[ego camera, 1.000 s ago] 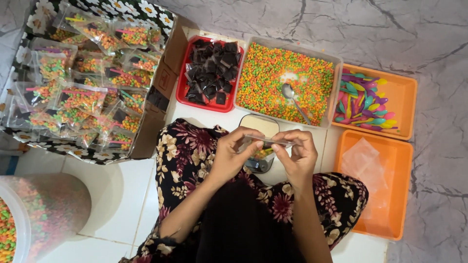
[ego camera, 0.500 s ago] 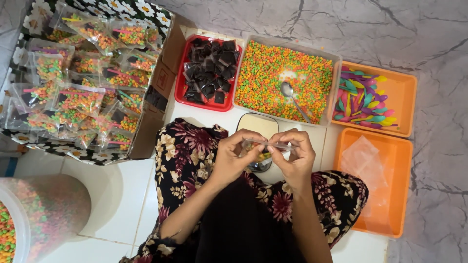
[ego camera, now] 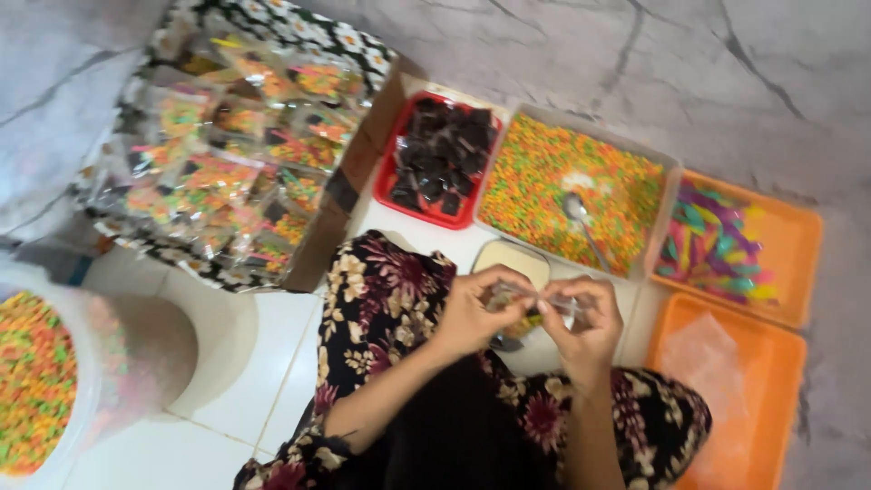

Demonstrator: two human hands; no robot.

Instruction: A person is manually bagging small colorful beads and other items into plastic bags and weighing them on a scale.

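Observation:
My left hand [ego camera: 476, 313] and my right hand [ego camera: 585, 322] meet above my lap and pinch a small clear plastic packet [ego camera: 531, 304] between the fingertips. The packet holds some colourful bits; its details are blurred. Just beyond the hands lies a small cream lid or dish [ego camera: 510, 260] on the white tile floor. My legs in a dark floral garment [ego camera: 390, 308] are folded beneath the hands.
A clear tray of small orange, green and yellow candies [ego camera: 544, 181] holds a metal spoon [ego camera: 581, 218]. A red tray of dark pieces [ego camera: 440, 159], an orange tray of bright sticks [ego camera: 726, 245], an orange tray of clear bags [ego camera: 726, 390], a box of filled packets [ego camera: 227, 154], a candy bucket [ego camera: 45, 381].
The camera view has swung slightly, shifting everything a little. My hands stay together on the packet, fingers working at its top edge.

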